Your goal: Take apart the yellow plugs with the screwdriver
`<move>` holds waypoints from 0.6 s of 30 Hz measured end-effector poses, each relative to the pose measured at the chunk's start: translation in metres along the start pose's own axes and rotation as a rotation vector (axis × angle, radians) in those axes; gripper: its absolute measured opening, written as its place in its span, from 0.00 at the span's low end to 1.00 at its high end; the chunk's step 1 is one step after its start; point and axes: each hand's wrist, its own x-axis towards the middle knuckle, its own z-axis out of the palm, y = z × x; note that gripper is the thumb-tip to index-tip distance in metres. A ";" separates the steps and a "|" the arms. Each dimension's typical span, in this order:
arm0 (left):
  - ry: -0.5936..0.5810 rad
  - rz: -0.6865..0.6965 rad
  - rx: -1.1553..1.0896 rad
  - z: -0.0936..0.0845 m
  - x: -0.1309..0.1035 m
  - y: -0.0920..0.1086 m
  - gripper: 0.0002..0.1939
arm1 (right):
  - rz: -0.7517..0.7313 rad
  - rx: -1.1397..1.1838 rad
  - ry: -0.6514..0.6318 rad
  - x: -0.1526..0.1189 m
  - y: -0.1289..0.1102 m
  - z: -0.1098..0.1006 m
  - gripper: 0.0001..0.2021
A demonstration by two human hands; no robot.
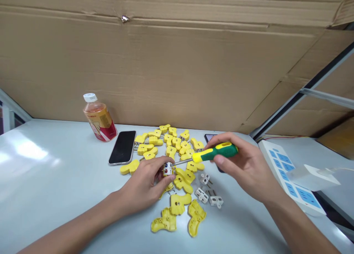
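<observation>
A small white plug insert (167,168) is pinched between the thumb and fingers of my left hand (148,184). My right hand (240,161) grips a green and yellow screwdriver (215,152), its metal shaft pointing left with the tip at the insert. Many yellow foot-shaped plug pieces (179,202) lie around and behind my left hand. Two opened yellow shell halves, one on the left (165,220) and one on the right (196,217), show their hollow insides near the front. Several loose white inserts (201,195) with metal pins rest between my hands.
A drink bottle (101,119) and a black phone (122,147) stand and lie at the left. Another phone (209,137) is partly hidden behind my right hand. At the right are a power strip (290,176) and white adapter (312,177). Cardboard (177,69) walls the back.
</observation>
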 end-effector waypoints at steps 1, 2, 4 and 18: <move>0.001 0.002 0.007 0.000 0.000 0.000 0.16 | 0.038 -0.058 0.007 0.001 0.001 0.000 0.13; 0.001 0.004 0.009 0.000 0.000 0.000 0.16 | 0.063 -0.112 0.015 0.001 0.002 0.000 0.15; -0.006 -0.001 0.002 0.000 0.000 0.001 0.16 | 0.039 -0.171 0.025 0.002 0.001 -0.002 0.16; -0.112 -0.096 -0.286 -0.009 0.004 0.003 0.15 | 0.052 0.335 0.248 0.003 0.011 0.002 0.11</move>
